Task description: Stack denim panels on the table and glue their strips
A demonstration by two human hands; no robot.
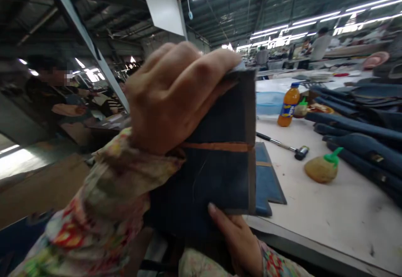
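Observation:
My left hand [176, 97] is closed over the top edge of a stack of dark blue denim pieces [220, 172], which it holds upright close to the camera. An orange stitched band runs across the stack's face. My right hand [234, 239] grips the stack's bottom edge from below, thumb on the front. Both floral sleeves show. The stack hovers over the near left edge of a white table [329, 210].
More flat denim pieces [266, 180] lie on the table behind the stack. A mallet [284, 146], an orange drink bottle [289, 105], a green-capped yellowish bottle [320, 168] and a blue tub [270, 101] stand further back. Folded denim piles [361, 134] fill the right. Other people sit at left.

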